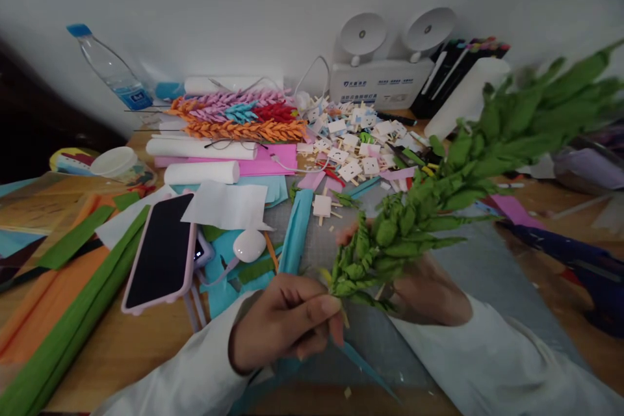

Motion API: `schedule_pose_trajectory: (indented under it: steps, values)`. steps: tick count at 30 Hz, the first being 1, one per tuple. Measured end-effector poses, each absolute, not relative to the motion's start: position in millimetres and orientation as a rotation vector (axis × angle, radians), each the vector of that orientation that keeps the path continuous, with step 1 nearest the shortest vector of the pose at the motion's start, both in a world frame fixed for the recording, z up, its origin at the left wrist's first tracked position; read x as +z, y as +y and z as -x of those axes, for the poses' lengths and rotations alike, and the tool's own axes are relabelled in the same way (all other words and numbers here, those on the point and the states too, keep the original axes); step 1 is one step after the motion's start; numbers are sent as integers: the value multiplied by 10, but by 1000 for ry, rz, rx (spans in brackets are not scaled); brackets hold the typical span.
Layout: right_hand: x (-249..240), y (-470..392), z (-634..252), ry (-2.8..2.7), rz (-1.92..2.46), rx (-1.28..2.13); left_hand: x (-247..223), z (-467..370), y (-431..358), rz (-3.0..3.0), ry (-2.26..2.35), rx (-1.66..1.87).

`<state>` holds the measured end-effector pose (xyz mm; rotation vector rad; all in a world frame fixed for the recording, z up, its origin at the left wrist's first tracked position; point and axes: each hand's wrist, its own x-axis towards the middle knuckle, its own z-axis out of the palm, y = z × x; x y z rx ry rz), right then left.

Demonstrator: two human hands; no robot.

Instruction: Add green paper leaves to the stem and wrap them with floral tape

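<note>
A long green crepe-paper leaf spray (453,162) slants from the middle of the view up to the right edge, packed with twisted paper leaves. My left hand (287,318) pinches its lower end between thumb and fingers. Behind the spray is my right hand (424,289); the leaves cover most of its fingers, so its grip on the spray is hidden. A thin blue paper strip (365,367) lies below my hands on the grey mat (487,286).
A phone (163,250) and rolled green crepe paper (73,325) lie left. Behind are orange and pink paper braids (244,130), small white tags (351,169) and a twin-lamp emergency light (380,81). A blue glue gun (575,260) sits right; a water bottle (114,71) stands back left.
</note>
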<state>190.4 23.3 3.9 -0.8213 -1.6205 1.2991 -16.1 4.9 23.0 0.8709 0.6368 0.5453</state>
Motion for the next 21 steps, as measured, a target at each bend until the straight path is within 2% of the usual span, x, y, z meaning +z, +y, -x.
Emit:
schedule_pose_trajectory:
  steps: [4,12,21]
  values:
    - [58,232,-1845,-1244,594,1638,253,158,44,-900,686,484]
    - [128,192,-1770,-1088,653,1720,237,139,40,-893,672,518]
    - [178,203,-1798,-1120,742,1766,190,180,17,-709,505,357]
